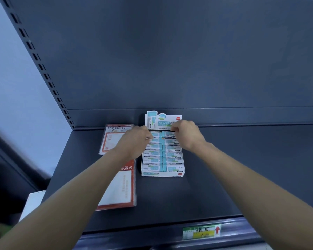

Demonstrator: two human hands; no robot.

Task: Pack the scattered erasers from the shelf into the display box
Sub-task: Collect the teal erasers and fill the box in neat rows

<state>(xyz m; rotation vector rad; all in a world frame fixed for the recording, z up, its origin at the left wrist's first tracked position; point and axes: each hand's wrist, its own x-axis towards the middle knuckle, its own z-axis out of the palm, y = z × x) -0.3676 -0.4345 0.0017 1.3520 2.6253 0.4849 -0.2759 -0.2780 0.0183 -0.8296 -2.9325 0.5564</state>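
Nearly done: box (162, 173) sits on the shelf (224, 168), its 2 columns of erasers (153, 160) filled almost to the back. Right hand (185, 135) pinches the last eraser (167, 135) into the back-right slot. Left hand (134, 141) curls at back-left, grip unclear. No loose erasers seen.

A dark grey metal shelf (224, 168) carries a white display box (163, 173) near its back wall. Just left of the box lie two red-bordered paper packets, one behind (110, 139) and one in front (123, 188). A price tag (201, 231) sits on the shelf's front edge.
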